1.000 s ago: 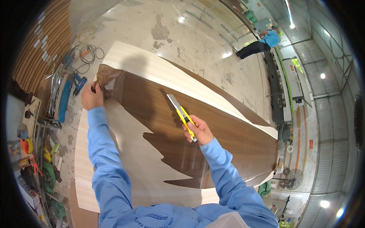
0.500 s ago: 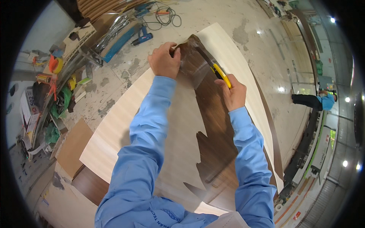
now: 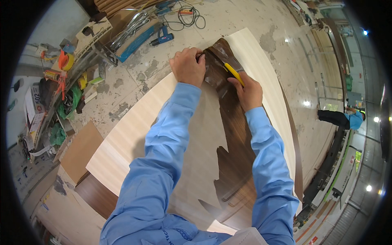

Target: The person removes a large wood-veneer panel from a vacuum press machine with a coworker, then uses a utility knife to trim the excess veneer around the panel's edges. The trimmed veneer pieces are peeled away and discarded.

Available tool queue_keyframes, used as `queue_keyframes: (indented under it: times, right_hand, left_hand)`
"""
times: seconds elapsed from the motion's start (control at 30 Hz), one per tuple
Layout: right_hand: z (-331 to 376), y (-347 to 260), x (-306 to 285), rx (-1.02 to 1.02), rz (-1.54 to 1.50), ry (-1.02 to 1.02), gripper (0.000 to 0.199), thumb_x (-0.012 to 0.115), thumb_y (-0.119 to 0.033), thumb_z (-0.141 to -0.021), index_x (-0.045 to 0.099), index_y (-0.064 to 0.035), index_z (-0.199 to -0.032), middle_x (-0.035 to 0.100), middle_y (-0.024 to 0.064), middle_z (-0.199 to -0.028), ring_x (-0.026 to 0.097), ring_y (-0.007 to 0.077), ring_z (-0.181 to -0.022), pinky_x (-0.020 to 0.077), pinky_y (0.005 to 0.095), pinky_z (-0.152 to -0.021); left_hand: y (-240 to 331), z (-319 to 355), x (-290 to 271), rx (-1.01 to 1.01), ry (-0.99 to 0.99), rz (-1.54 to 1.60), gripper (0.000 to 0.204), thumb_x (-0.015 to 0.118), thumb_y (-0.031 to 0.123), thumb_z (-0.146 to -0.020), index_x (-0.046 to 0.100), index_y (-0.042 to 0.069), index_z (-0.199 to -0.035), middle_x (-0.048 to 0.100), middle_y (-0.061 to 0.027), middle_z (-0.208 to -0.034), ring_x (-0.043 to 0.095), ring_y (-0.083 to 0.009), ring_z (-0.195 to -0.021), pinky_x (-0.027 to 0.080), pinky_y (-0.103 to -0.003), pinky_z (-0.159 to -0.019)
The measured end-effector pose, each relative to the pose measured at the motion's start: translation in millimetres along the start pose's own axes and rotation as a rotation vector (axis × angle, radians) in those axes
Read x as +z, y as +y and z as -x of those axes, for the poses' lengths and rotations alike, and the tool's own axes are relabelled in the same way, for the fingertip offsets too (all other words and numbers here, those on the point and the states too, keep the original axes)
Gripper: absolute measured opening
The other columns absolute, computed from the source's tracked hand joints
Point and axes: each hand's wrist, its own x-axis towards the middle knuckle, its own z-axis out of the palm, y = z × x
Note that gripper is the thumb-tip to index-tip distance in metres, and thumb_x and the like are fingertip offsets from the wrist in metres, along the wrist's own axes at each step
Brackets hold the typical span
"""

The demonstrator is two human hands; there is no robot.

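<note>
A yellow snap-off utility knife (image 3: 234,73) is gripped in my right hand (image 3: 249,93), its dark blade slanting up and left over the raised far end of a dark brown wood-grain sheet (image 3: 234,122). My left hand (image 3: 188,67) pinches that sheet's left edge, where it is lifted and crumpled. Beside the brown grain lies a greyish-beige layer (image 3: 192,139) with a jagged edge. Both rest on a large pale wood-grain panel (image 3: 255,49). Whether the blade touches the sheet, I cannot tell.
A blue heat gun (image 3: 162,37) and a coiled cable (image 3: 192,18) lie on the worn floor beyond the panel. Cluttered shelving with tape rolls (image 3: 66,62) stands at left, near a brown board (image 3: 83,151). Another person (image 3: 341,118) is far off at right.
The knife has shifted slightly left and down across the crumpled end, its blade now steeper over the sheet. My left hand keeps its pinch. The whole view has shifted slightly.
</note>
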Motion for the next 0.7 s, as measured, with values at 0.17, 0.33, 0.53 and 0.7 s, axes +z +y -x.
queue_keyframes:
  times: [0.17, 0.33, 0.53, 0.7]
  right_hand:
    - [-6.0, 1.2, 0.9, -0.017, -0.026, -0.044, 0.037, 0.069, -0.041, -0.092, 0.054, -0.0068, -0.089, 0.064, 0.0166, -0.071, 0.063, 0.0406, -0.071, 0.0473, 0.05, -0.061]
    - [-1.8, 7.4, -0.5, 0.02, 0.045, -0.075, 0.038, 0.067, -0.043, -0.093, 0.053, -0.0075, -0.092, 0.064, 0.0188, -0.07, 0.063, 0.0429, -0.071, 0.0481, 0.0509, -0.059]
    - [-1.7, 17.6, 13.6, 0.01, -0.009, -0.036, 0.021, 0.066, -0.03, -0.095, 0.06, -0.0103, -0.093, 0.066, 0.0162, -0.075, 0.066, 0.0387, -0.071, 0.0523, 0.047, -0.062]
    - [-5.4, 20.5, 21.3, -0.113, 0.239, -0.161, 0.038, 0.055, -0.044, -0.098, 0.056, -0.0063, -0.104, 0.07, 0.0149, -0.085, 0.071, 0.0315, -0.084, 0.0569, 0.0431, -0.072]
  left_hand:
    - [0.7, -1.1, -1.4, 0.033, 0.012, -0.016, 0.01, 0.076, 0.018, -0.081, 0.074, 0.016, -0.09, 0.068, -0.0009, -0.09, 0.06, -0.0253, -0.093, 0.039, -0.042, -0.086]
    - [-4.3, -0.3, 2.4, 0.06, 0.06, -0.023, 0.008, 0.076, 0.02, -0.081, 0.075, 0.017, -0.088, 0.069, -0.0009, -0.088, 0.061, -0.0262, -0.091, 0.043, -0.043, -0.084]
    - [-16.0, -3.2, 12.6, 0.18, 0.131, 0.038, 0.011, 0.075, 0.023, -0.078, 0.076, 0.019, -0.088, 0.069, -0.0018, -0.088, 0.063, -0.0275, -0.092, 0.043, -0.043, -0.084]
    - [-16.2, -8.2, 13.2, 0.217, 0.01, 0.026, 0.011, 0.074, 0.012, -0.082, 0.077, 0.013, -0.093, 0.071, -0.006, -0.09, 0.067, -0.0276, -0.085, 0.052, -0.038, -0.078]
